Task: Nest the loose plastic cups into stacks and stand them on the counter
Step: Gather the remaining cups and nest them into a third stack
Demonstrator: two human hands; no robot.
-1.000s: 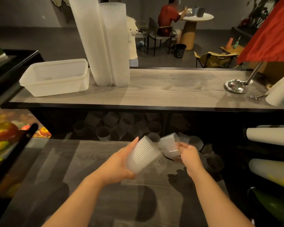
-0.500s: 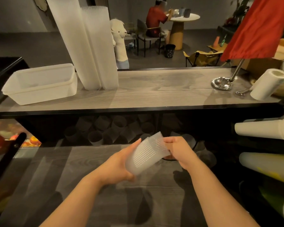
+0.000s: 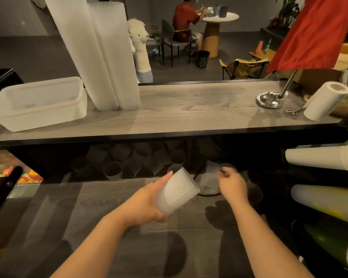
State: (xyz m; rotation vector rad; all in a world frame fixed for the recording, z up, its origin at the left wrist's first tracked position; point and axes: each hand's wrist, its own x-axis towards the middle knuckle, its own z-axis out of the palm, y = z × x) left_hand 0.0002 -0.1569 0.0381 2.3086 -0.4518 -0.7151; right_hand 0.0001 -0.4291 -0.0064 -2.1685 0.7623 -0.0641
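Translucent white ribbed cup (image 3: 176, 194); grey wood-grain counter (image 3: 189, 111); milky white tub (image 3: 38, 103); red cloth (image 3: 313, 33); all are being shown under dim light.

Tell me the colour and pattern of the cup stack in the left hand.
Translucent white with fine ribbed lines; the cup stack shows best in the head view.

Left hand (image 3: 143, 203) in curled grip, right hand (image 3: 232, 184) loose.

Carrying, on the wooden counter (image 3: 189, 109): two tall cup stacks (image 3: 107, 57) standing beside a plastic tub (image 3: 38, 103). Lying further right: metal dish (image 3: 268, 99), tongs (image 3: 294, 110), paper roll (image 3: 325, 100).
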